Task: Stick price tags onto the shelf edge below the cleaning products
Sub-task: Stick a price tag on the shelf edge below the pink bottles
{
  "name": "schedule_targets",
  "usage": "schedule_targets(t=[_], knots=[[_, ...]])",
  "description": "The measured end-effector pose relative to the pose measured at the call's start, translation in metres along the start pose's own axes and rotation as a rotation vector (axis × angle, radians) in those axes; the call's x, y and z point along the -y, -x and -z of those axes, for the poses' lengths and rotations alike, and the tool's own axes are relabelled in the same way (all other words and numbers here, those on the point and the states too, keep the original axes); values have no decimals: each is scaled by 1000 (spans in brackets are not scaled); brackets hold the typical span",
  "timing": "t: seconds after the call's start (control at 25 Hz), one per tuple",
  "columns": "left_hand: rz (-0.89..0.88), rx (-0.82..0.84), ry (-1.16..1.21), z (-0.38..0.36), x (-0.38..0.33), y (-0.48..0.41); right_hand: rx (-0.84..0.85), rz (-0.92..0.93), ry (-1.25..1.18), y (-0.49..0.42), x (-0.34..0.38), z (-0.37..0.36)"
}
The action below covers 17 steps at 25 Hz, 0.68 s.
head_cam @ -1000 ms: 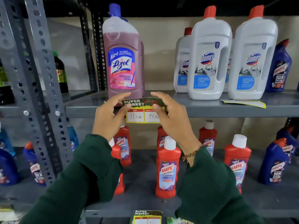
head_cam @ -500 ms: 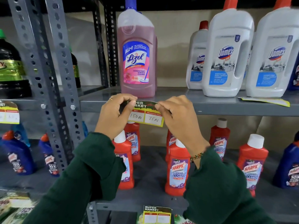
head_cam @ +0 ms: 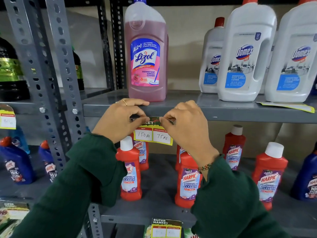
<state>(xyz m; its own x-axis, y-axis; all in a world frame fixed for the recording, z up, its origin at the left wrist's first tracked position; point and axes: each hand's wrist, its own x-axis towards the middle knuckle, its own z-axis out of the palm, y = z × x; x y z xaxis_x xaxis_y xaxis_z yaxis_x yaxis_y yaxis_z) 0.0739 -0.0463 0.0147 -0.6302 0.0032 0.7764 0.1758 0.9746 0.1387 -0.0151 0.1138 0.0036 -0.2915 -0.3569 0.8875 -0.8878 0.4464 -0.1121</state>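
A yellow and green price tag (head_cam: pixel 153 134) marked 150 Rs and 75 Rs hangs against the grey shelf edge (head_cam: pixel 240 115), right below the pink Lizol bottle (head_cam: pixel 146 55). My left hand (head_cam: pixel 118 119) pinches the tag's top left corner, with fingers resting on the shelf lip. Pinching the top right corner is my right hand (head_cam: pixel 185 124). Both hands press the tag's dark top strip to the edge; my fingers hide part of that strip.
White Domex bottles (head_cam: pixel 243 54) stand on the same shelf to the right, with a loose tag (head_cam: pixel 291 106) lying beside them. Red Harpic bottles (head_cam: pixel 131 170) fill the shelf below, whose edge carries another tag (head_cam: pixel 165 228). A perforated grey upright (head_cam: pixel 51 83) stands left, with a further tag (head_cam: pixel 7 118) beyond it.
The view has moved closer and shifted left. Both hands have drawn together along the tag's top strip, and the tag now sits level against the shelf edge.
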Motion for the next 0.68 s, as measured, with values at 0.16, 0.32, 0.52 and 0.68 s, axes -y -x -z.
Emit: schedule_targets(t=[0.16, 0.32, 0.52, 0.68], knots=[[0, -18, 2, 0, 1, -3, -13, -15, 43, -1, 5, -2], [51, -71, 33, 2, -1, -8, -21, -93, -49, -7, 7, -2], [41, -180, 37, -4, -2, -13, -92, -138, -85, -14, 5, -4], [20, -215, 23, -14, 1, -13, -67, -135, -99, -11, 7, -6]])
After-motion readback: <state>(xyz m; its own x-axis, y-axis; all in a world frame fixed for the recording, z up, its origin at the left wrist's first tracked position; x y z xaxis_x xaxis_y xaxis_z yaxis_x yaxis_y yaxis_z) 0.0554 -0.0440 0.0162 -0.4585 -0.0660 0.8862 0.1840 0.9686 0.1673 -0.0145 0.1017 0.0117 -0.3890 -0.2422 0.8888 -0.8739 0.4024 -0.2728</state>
